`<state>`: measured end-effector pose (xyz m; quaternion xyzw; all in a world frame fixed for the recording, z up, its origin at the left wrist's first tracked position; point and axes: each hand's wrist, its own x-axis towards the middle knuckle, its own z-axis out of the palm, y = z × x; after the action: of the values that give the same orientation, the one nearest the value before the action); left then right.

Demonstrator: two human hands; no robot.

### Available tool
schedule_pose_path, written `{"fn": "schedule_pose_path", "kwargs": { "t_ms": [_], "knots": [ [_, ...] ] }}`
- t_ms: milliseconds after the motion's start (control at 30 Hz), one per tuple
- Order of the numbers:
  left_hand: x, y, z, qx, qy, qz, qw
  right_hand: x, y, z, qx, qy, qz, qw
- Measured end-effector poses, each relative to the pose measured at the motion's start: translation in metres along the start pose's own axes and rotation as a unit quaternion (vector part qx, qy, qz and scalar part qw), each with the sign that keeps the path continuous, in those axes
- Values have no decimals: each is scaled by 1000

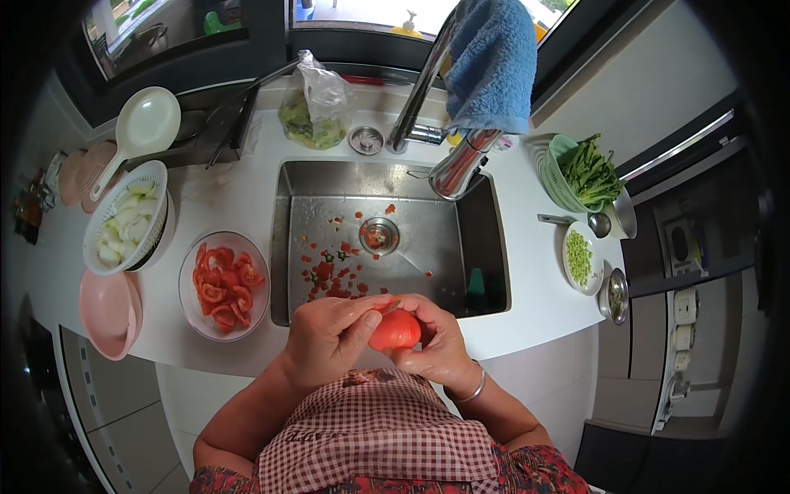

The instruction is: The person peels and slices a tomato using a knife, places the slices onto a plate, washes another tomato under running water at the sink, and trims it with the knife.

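Right hand (440, 342) closed around a tomato (395, 330); left hand (329, 333) pinching its top. Sink (477, 214) just beyond, bowl of tomato slices (224, 285) left of the hands.

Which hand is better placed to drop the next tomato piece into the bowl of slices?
Left, probably. The left hand is on the side of the bowl of tomato slices, while the right hand cradles the tomato farther away.

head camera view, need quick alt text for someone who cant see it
Two bare hands, left hand and right hand, hold a peeled red tomato over a steel sink; a glass bowl of sliced tomato sits left.
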<state>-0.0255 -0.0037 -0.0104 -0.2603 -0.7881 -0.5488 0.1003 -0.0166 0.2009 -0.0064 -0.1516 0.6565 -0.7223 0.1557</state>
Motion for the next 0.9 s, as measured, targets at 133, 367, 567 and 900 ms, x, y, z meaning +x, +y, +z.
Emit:
{"fn": "schedule_pose_path", "kwargs": {
  "t_ms": [133,367,567,900],
  "knots": [
    [-4,2,2,-128,23,-91,987,3,-5,-1,57,31,36,997],
    [0,13,-16,32,-55,0,998,5,-5,-3,102,59,56,992],
    [4,15,-10,41,-22,34,998,3,1,-2,25,43,45,998],
    [-6,1,5,-140,-7,-78,987,2,6,-6,-42,43,26,998]
  ]
}}
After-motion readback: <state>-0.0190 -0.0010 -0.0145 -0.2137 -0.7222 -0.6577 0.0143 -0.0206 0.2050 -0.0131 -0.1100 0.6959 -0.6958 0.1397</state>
